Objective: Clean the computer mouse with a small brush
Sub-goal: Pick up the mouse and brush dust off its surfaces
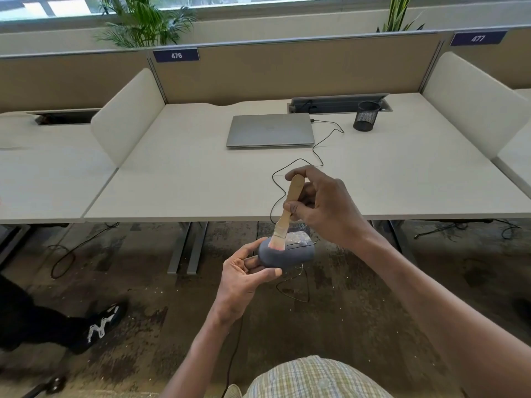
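Head view, lower centre of frame. Item: computer mouse (pixel 283 255), grey, wired, being held in the air in front of the counter (pixel 178 179) edge, above the floor, its cable (pixel 296 168) trailing up onto the counter. Left hand (pixel 247 275) is gripping it from below, grip clamped on the mouse's body. Right hand (pixel 319 202), just above, is pinching the small brush (pixel 287 214) by its flat wooden handle, grip closed on it, bristles touching the mouse's upper face at its left side.

Handling judgement: short, light strokes running toward the mouse's edge seem best; the left hand should be turning the mouse so seams and the wheel area meet the bristles; keeping the mouse off the counter lets dust fall away.

Writing: partition label "476" (pixel 176 55), upper left; label "477" (pixel 478 38), upper right. No brand is legible on mouse, brush or the closed laptop (pixel 270 130).
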Available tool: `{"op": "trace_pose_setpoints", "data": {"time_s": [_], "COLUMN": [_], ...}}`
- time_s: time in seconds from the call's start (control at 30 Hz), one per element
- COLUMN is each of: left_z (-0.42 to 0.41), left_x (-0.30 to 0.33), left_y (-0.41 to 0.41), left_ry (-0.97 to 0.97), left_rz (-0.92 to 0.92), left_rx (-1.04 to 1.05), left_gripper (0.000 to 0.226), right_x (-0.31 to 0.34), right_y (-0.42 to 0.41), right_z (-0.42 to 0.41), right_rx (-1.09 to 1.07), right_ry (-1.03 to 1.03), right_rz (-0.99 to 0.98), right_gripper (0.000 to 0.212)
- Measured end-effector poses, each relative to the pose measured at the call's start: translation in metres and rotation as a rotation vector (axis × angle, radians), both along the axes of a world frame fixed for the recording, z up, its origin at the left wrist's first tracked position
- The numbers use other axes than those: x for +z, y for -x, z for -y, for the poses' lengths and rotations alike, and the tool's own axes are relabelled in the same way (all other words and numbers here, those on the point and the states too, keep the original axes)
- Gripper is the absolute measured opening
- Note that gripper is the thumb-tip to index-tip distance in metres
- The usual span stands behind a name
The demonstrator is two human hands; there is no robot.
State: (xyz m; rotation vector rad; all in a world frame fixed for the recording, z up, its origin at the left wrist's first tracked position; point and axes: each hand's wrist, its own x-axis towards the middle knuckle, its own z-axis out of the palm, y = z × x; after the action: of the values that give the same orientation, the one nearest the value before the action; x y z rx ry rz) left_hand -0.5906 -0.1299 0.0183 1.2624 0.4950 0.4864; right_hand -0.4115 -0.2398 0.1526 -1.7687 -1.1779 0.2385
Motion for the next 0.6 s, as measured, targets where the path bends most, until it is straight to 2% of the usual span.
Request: {"op": "trace_pose_setpoints", "data": {"time_s": [0.1,0.33,0.6], "left_z": [-0.001,0.000,-0.001], "left_x": [0.000,-0.005,-0.001], "left_y": [-0.003,-0.001,-0.004], "left_ry": [0.009,0.031,0.019], "left_rz": [0.002,0.008,0.016], "left_rx": [0.017,0.021,0.027], "left_gripper": [0.079,0.078,0.077], "right_x": [-0.006,-0.005,-0.008], "right_y": [0.009,0.004,0.018], "right_z": [-0.003,-0.005,-0.011], "right_rx": [0.035,-0.059,-0.007], "right_ry": [0.025,0.014,0.026], "right_rz": [0.034,0.122,0.133], "right_gripper": [0.045,0.046,0.046]}}
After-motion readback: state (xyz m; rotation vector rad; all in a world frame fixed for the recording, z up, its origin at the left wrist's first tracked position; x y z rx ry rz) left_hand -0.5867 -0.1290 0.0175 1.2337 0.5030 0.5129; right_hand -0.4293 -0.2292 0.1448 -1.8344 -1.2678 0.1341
